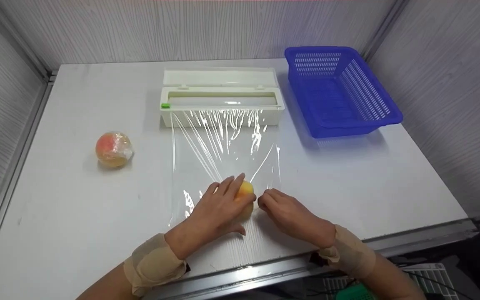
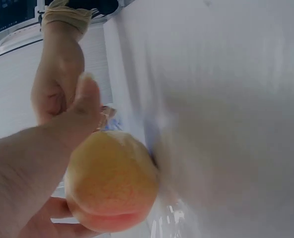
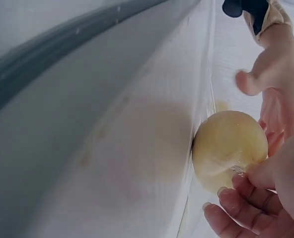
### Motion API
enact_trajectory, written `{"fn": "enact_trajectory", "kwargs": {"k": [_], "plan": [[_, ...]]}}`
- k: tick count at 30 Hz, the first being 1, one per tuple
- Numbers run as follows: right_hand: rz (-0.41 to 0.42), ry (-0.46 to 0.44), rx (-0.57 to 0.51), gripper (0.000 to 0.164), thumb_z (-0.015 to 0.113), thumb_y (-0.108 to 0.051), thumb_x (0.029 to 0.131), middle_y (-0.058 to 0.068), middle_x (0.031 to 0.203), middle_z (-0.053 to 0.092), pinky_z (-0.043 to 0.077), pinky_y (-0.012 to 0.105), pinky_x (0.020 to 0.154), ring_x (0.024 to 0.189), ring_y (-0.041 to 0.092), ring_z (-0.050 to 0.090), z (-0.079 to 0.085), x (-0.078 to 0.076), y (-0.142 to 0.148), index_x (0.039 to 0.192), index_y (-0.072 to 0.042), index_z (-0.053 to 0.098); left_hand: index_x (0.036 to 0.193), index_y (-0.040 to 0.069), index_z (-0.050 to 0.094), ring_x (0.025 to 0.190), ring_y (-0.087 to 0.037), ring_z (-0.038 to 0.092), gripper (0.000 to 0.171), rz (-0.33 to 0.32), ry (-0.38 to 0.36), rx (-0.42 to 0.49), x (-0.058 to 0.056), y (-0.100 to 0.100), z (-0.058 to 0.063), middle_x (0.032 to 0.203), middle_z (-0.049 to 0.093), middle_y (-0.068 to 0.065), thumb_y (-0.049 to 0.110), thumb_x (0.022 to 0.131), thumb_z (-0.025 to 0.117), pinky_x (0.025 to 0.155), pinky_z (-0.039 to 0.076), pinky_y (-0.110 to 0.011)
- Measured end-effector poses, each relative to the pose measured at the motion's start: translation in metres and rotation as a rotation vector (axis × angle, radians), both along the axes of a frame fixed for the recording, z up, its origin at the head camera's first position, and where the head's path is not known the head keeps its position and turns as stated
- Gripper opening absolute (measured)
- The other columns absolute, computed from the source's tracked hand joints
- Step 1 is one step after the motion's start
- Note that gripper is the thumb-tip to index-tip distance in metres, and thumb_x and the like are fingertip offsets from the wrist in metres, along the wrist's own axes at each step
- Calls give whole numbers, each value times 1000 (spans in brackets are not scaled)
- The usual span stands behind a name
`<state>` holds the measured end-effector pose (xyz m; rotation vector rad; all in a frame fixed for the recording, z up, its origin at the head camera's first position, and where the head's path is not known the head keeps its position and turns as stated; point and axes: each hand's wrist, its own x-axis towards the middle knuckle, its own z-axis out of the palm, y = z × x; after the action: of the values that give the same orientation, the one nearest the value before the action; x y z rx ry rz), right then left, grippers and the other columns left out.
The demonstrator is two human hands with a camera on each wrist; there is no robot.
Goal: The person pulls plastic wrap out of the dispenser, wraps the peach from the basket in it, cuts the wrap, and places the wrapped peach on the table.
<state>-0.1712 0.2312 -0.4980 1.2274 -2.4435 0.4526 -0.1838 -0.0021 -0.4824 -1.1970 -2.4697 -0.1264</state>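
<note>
A yellow peach with a pink blush (image 2: 112, 183) sits on clear plastic wrap near the table's front. Rather straight fingers of my left hand (image 1: 219, 210) lie against its far side and partly cover it from above; the left thumb stands away from it. At the peach's right side, my right hand (image 1: 288, 212) pinches a bit of the film between thumb and fingers, close to the hollow of the fruit (image 3: 229, 144). The plastic wrap (image 1: 240, 152) stretches in creases from a white dispenser box (image 1: 219, 118) whose lid is raised.
A second peach (image 1: 108, 150), wrapped in film, rests on the left of the white table (image 1: 77, 96). At the back right stands a blue plastic basket (image 1: 319, 131). A green slider (image 1: 165, 106) is at the dispenser's left end. Pale walls enclose the table.
</note>
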Motion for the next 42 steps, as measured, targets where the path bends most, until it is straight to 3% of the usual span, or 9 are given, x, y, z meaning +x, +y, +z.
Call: {"fn": "enact_trajectory", "kwargs": {"k": [3,6,10,12,17,23,31,37,42], "plan": [[-10,-7,-17,18,60,8,89,2,83,49,43,22,62,75,12,47,-1,-3,2,96,-5,51,121,23,54,115,-33,59,54,-1,65,41,-3,0,-3,137,56,-20,33,76,82,81,54,-40],[-17,-15,-25,18,59,9,90,1,84,49,44,21,62,74,12,47,-1,-5,4,97,-5,51,121,23,54,114,-34,61,42,-15,14,80,-6,-1,0,137,56,-22,22,84,76,80,55,-42],[-15,-35,-22,15,60,5,93,2,87,55,50,19,62,72,12,57,1,-6,7,102,-6,53,124,22,54,118,-37,60,45,-45,-161,102,-10,-4,9,141,52,-25,35,86,76,85,56,-46],[-10,-38,-12,15,61,2,93,3,91,58,53,19,64,74,14,64,4,-7,8,106,-6,55,124,21,56,119,-38,60,45,-65,-201,112,-13,-5,12,141,52,-26,34,85,77,88,56,-47],[18,-14,-9,18,65,1,92,4,92,58,55,18,67,78,16,70,7,-9,10,108,-5,59,118,19,61,117,-33,60,42,-111,-176,154,-19,-4,16,131,58,-19,28,82,80,89,56,-43],[13,37,-24,16,68,2,89,2,88,57,49,18,54,62,10,56,8,-11,14,101,-6,63,117,17,65,111,-29,61,43,-152,-161,174,-27,-5,22,122,62,-16,33,80,81,87,56,-39],[-7,14,-62,13,68,2,89,1,87,58,48,19,56,65,8,53,10,-14,15,97,-7,65,126,14,62,113,-29,63,46,-171,-268,201,-38,-12,23,125,63,-16,34,87,74,85,58,-37],[-56,-12,-78,6,66,-2,92,3,89,61,51,24,58,68,11,59,14,-15,16,96,-7,65,131,15,61,118,-29,63,42,-132,-385,184,-47,-12,27,131,63,-14,33,93,67,90,57,-40],[-98,16,-110,13,69,0,88,3,91,60,49,23,58,69,10,57,19,-15,17,99,-7,65,132,15,61,119,-30,63,39,-106,-478,168,-56,-11,28,132,63,-14,32,98,60,95,55,-43]]}}
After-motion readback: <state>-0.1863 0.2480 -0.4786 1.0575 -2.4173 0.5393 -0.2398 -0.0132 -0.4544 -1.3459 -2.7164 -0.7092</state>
